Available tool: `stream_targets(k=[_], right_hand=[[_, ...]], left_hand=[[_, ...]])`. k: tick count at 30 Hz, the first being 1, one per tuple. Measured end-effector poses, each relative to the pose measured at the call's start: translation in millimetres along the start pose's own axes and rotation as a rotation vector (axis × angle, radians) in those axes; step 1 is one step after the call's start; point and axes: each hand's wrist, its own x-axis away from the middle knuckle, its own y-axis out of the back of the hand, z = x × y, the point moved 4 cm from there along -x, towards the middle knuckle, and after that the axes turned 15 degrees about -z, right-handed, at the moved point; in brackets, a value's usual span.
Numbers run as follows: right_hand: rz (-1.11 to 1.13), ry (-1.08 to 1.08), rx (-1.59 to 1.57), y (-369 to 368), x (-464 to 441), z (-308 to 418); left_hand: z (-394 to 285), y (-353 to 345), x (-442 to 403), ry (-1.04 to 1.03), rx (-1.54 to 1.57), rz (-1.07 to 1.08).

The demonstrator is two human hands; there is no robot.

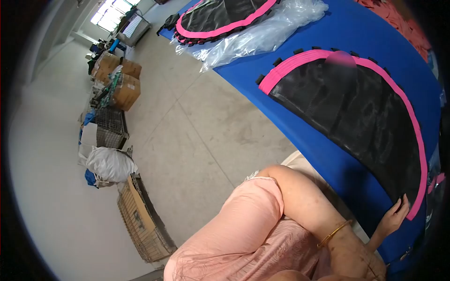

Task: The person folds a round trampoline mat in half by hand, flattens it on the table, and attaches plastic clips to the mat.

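Observation:
A half-round black mesh panel (pixel 347 112) with a bright pink band along its curved edge lies on the blue tabletop (pixel 267 105). Small black tabs stick out from part of that band. At the panel's lower corner, my right hand (pixel 393 219) rests with its fingers stretched out and touching the black fabric close to the pink band. My left arm, in a pink sleeve, bends at the elbow in front of me, with a gold bangle (pixel 334 233) on it. Beyond the bangle, my left hand (pixel 360 257) is only partly visible at the bottom; its fingers are hidden.
Another black and pink panel (pixel 225 16) lies at the table's far end beside clear plastic sheeting (pixel 262 42). Cardboard boxes (pixel 125 91), a white sack (pixel 111 164) and a wire cage (pixel 138 225) line the wall. Coral-red fabric (pixel 398 21) shows past the table.

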Motion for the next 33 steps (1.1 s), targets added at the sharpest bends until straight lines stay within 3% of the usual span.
stream_targets(k=[9, 11, 12, 13, 14, 15, 16, 18, 21, 27, 33], right_hand=[[-0.055, 0.063, -0.004, 1, 1, 13], [-0.054, -0.048, -0.041, 9, -1, 24], [-0.088, -0.021, -0.062, 13, -5, 35], [-0.080, -0.066, -0.057, 15, -7, 45], [-0.075, -0.054, -0.048, 16, -8, 48], [-0.056, -0.063, -0.044, 18, -10, 55], [-0.054, -0.071, -0.013, 24, -12, 54], [-0.041, -0.068, -0.004, 26, -13, 56], [-0.034, -0.055, -0.067, 23, -20, 62], [0.122, 0.052, -0.301, -12, -53, 98], [0.116, 0.169, -0.204, -70, -86, 91]], left_hand=[[-20, 8, -5, 0.028, 0.089, 0.030], [9, -9, 0, 0.017, 0.224, 0.101], [13, 15, 5, -0.022, -0.044, 0.100], [16, 39, 12, 0.069, -0.343, 0.101], [23, 57, 23, -0.008, -0.833, 0.111], [37, 77, 38, 0.064, -1.139, -0.059], [32, 90, 37, -0.145, -1.257, -0.104], [43, 117, 46, -0.261, -1.571, -0.153], [53, 145, 63, -0.016, -1.712, -0.180], [73, 156, 74, 0.007, -1.786, -0.139], [72, 159, 75, -0.024, -1.775, -0.144]])
